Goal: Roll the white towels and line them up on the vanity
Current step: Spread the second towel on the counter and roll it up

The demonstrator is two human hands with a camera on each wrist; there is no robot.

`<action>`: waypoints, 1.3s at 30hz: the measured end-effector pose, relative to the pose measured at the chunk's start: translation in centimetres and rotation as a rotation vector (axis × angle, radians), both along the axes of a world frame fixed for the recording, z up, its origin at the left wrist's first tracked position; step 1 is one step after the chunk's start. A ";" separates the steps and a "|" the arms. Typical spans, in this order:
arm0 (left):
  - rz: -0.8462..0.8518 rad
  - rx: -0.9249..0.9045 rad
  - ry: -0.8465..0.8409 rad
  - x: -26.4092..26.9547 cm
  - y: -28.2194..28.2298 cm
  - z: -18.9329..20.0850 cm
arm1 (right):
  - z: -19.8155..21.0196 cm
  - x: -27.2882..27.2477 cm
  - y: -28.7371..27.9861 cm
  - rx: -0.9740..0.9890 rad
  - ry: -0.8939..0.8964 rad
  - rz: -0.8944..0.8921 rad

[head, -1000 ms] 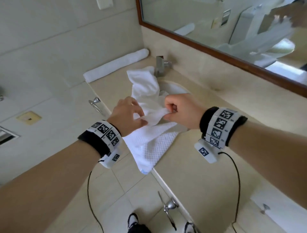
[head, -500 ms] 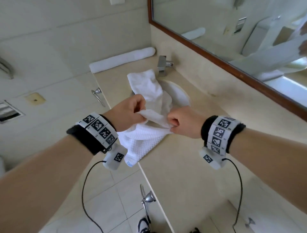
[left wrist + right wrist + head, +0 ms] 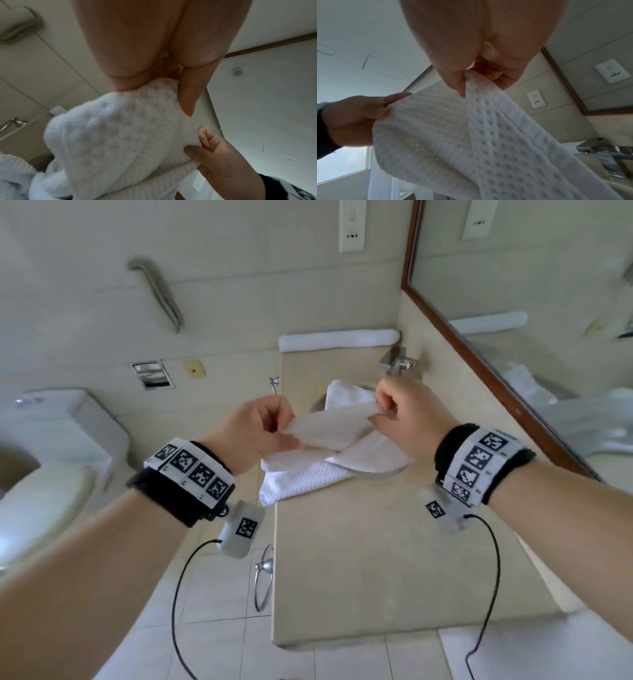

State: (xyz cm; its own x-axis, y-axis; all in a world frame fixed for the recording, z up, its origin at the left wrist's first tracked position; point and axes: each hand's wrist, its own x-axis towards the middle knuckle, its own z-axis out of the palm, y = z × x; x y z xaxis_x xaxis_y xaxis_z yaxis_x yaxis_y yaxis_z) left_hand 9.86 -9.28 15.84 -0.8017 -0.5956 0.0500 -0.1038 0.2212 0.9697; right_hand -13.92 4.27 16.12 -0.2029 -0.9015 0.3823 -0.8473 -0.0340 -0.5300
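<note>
Two hands hold one white waffle-weave towel point(image 3: 329, 433) above the beige stone vanity top point(image 3: 394, 559).

The left hand point(image 3: 253, 433) pinches the towel's left corner and the right hand point(image 3: 407, 419) its right corner, fingers curled; the rest lies over the sink. A rolled white towel point(image 3: 337, 339) lies at the far wall.

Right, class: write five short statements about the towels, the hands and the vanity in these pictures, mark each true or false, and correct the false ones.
1. Both hands pinch the same towel. True: the left hand and right hand hold the white towel.
2. A rolled towel lies at the vanity's far end. True.
3. The held towel is already fully rolled. False: it hangs loose.
4. The right hand is on the faucet. False: it holds the towel.
5. Three rolled towels are lined up. False: one shows.
</note>
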 end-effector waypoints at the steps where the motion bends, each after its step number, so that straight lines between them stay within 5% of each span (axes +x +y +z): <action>1: 0.013 -0.048 -0.027 0.2 0.5 0.4 | 0.0 -0.1 0.6 0.005 0.011 0.018; 8: 0.044 -0.429 -0.256 0.4 2.4 2.1 | -1.3 -0.9 3.4 0.200 0.056 0.055; 13: 0.074 -0.661 -0.508 0.2 2.3 2.9 | -0.3 -0.4 4.6 0.144 0.172 0.150; 17: 0.099 -0.724 -0.530 0.2 1.3 5.1 | 1.7 -1.2 4.5 0.157 0.180 0.226; 24: 0.091 -0.853 -0.652 -0.1 0.2 9.2 | 5.3 -2.7 3.8 0.492 0.366 0.206; 32: 0.062 -0.823 -0.606 0.5 -0.6 11.9 | 10.2 -4.9 2.8 0.464 0.519 0.201; 39: -0.020 -0.877 -0.727 0.6 -1.2 14.1 | 12.1 -5.5 2.1 0.339 0.417 0.142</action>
